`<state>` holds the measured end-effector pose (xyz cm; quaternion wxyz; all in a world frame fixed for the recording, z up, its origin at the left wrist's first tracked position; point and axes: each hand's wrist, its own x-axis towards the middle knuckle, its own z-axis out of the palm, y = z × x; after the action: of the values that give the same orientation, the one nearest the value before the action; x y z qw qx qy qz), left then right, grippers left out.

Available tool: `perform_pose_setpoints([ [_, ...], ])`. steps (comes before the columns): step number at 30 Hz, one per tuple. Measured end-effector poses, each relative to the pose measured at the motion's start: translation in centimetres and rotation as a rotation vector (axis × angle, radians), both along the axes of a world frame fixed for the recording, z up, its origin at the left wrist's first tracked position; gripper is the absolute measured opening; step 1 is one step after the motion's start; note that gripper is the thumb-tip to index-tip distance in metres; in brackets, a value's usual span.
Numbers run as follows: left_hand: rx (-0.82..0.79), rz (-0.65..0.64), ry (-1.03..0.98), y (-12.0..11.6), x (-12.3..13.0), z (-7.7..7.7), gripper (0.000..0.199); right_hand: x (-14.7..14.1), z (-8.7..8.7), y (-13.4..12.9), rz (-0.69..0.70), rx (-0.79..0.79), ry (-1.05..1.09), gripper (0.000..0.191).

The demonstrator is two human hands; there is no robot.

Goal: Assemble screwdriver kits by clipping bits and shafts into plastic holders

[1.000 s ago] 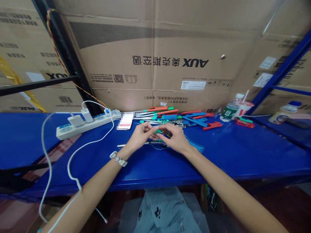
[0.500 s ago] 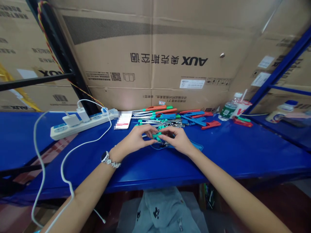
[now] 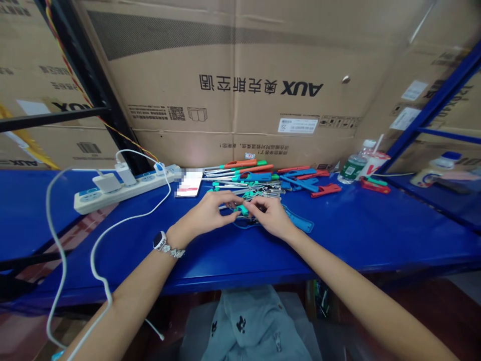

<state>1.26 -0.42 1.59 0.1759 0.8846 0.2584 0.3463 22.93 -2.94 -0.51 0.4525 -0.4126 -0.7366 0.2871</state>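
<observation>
Over the blue table, my left hand [image 3: 210, 213] has its thumb and fingers closed around a small green plastic lighter part [image 3: 242, 210] with metal rods. Thumb and forefinger of my right hand [image 3: 273, 216] are pinched together just beside that part; what lies between them is too small to make out. Below and right of the hands lies a blue lighter casing [image 3: 301, 221]. Beyond them is a pile of green-ended metal lighter rods [image 3: 259, 189]. Behind it are long-nosed lighters with orange handles [image 3: 240, 164] and blue handles [image 3: 256, 176].
Red and blue casings [image 3: 326, 190] lie right of the pile. A bottle [image 3: 353, 169] and a cup [image 3: 377, 164] stand farther right. At left are a power strip [image 3: 108, 194], its white cable [image 3: 130, 216] and a phone-like white slab [image 3: 191, 181]. Cardboard [image 3: 259, 50] walls the back.
My right thumb and forefinger have closed into a tighter pinch and shifted slightly up off the green part. The whole view has shifted a little.
</observation>
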Motion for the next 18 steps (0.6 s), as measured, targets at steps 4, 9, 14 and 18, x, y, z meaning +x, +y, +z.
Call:
perform_pose_setpoints([
  [4, 0.023, 0.041, 0.042, -0.1, 0.3, -0.2, 0.03, -0.3, -0.2, -0.2, -0.029, -0.013, -0.011, 0.039],
  [9, 0.026, 0.069, 0.058, -0.2, 0.4, -0.2, 0.025, -0.3, -0.1, -0.3, 0.003, -0.077, -0.011, 0.04],
  [14, -0.022, -0.009, 0.137, 0.1, -0.2, -0.2, 0.025, 1.2, 0.3, -0.8, -0.134, 0.184, -0.419, 0.023],
  [18, -0.019, 0.004, 0.233, 0.2, -0.3, -0.4, 0.023, 2.2, 0.1, -1.4, -0.182, 0.269, -0.737, 0.013],
])
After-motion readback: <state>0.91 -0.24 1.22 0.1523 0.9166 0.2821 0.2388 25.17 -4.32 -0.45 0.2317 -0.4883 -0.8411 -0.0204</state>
